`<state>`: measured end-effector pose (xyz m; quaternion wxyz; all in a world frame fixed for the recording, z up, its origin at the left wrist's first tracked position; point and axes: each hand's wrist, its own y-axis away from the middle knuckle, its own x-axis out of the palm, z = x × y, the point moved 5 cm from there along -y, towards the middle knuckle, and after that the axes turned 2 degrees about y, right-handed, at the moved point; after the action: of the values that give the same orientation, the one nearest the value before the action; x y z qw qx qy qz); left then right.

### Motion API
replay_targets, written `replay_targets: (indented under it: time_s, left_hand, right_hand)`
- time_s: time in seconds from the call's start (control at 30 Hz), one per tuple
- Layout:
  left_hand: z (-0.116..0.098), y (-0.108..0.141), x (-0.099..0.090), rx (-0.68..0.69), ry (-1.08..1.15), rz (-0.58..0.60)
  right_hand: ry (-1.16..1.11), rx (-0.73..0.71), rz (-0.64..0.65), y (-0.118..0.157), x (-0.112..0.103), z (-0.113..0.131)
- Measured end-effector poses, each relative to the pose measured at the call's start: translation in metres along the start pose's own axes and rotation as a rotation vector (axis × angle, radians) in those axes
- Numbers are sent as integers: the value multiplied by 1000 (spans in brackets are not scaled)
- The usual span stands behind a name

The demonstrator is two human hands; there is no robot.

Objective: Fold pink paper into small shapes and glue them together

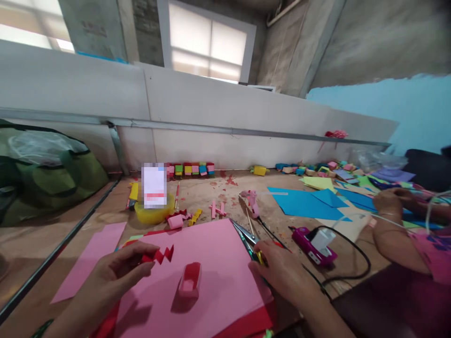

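My left hand (123, 270) pinches a red paper strip (164, 255) folded in a zigzag, held above a large pink paper sheet (218, 300). Just right of it, a small pink paper box (190, 280) with a red inside stands on that sheet. Red paper sticks out from beneath the sheet. By the sheet's right edge, my right hand (282, 272) has its fingers closed around the handle of a pair of scissors (248, 241), blades pointing away from me. Part of the handle is hidden by the fingers.
A pink glue gun (251, 202), a purple power strip (314, 246) and cables lie to the right. Behind are a yellow tape roll (155, 213) and small coloured paper pieces. Another person's arm (392, 234) reaches in at far right; a green bag (45, 173) stands left.
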<state>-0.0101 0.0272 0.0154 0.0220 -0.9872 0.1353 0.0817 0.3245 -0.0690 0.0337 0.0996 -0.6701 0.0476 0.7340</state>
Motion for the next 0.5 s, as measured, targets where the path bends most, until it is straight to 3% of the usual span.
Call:
replay_targets:
  time_s: [0.13,0.27,0.5]
  left_hand:
    - [0,2,0,-21,57,4]
    - [-4,3,3,-34,101,-18]
    - [-7,5,12,-55,132,41]
  right_hand:
    - [14,4,21,-14,-12,-6]
    - [68,-35,51,-52,-28,-8]
    - [46,27,142,-112,-1,-11]
